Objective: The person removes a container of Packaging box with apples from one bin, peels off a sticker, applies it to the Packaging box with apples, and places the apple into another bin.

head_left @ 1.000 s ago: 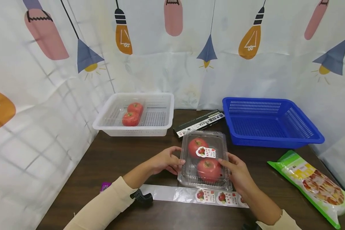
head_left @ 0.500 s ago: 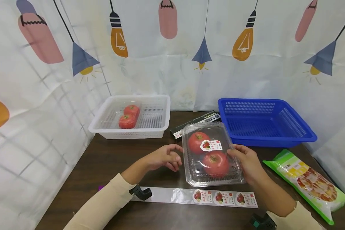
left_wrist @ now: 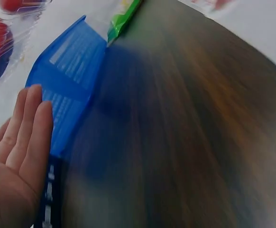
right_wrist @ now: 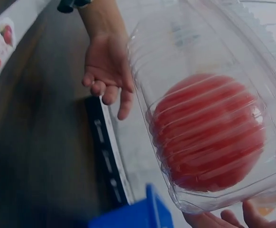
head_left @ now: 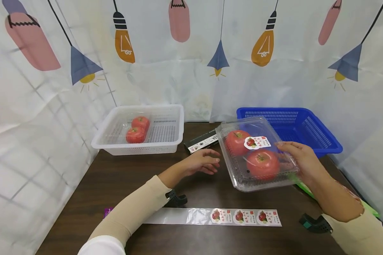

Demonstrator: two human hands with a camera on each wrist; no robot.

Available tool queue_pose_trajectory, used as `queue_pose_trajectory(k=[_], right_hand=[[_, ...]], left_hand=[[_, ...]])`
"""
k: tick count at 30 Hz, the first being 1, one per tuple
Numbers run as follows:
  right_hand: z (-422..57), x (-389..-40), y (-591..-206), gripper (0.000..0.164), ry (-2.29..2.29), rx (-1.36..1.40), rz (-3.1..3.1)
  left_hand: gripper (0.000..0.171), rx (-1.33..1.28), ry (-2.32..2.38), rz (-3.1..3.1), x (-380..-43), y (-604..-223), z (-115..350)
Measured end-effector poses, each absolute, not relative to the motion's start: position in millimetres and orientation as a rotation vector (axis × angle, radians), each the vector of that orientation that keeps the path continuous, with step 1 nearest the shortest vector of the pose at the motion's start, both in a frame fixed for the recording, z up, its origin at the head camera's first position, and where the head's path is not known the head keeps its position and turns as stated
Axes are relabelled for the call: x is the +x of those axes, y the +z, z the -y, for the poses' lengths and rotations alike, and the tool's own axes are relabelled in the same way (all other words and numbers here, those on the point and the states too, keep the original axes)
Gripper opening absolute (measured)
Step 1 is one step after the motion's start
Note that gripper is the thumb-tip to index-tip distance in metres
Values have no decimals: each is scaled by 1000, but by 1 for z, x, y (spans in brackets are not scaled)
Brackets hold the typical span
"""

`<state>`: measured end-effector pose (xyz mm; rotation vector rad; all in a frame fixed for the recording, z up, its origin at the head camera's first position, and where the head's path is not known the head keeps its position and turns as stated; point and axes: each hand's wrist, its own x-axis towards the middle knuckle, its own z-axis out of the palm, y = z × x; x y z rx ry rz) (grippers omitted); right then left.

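My right hand (head_left: 306,163) grips the right edge of a clear plastic fruit box (head_left: 249,163), thumb on the lid. Held up and tilted above the table, the box contains two round red fruits (head_left: 263,164). A white fruit sticker (head_left: 257,142) is on its lid. Left of the box, apart from it, my left hand (head_left: 199,163) hovers with relaxed fingers and nothing in it. The left wrist view shows that hand (left_wrist: 14,161) with extended fingers. Across the near table lies a strip of stickers (head_left: 198,216).
A white basket (head_left: 166,147) at the back left holds another box of red fruits (head_left: 136,135). The blue basket (head_left: 316,127) stands back right, partly behind the raised box. Between them lies a black pasta box (head_left: 201,142). A green bag (left_wrist: 121,21) is mostly hidden by the right arm.
The left hand has released the box and drawn clear. The right hand has lifted the box up and rightward, tilting it, so it overlaps the blue basket in the head view.
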<state>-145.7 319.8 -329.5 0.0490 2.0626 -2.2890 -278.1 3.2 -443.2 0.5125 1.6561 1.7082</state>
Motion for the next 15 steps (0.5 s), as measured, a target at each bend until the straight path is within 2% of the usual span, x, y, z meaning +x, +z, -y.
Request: queue_pose_trajectory(k=[9, 15], right_hand=[[-374, -160, -318, 28, -2429, 22, -1849], [-404, -176, -319, 33, -2458, 69, -1841]], left_hand=[[47, 376, 1894, -1573, -289, -435, -68], [63, 278, 1936, -1577, -292, -435, -93]])
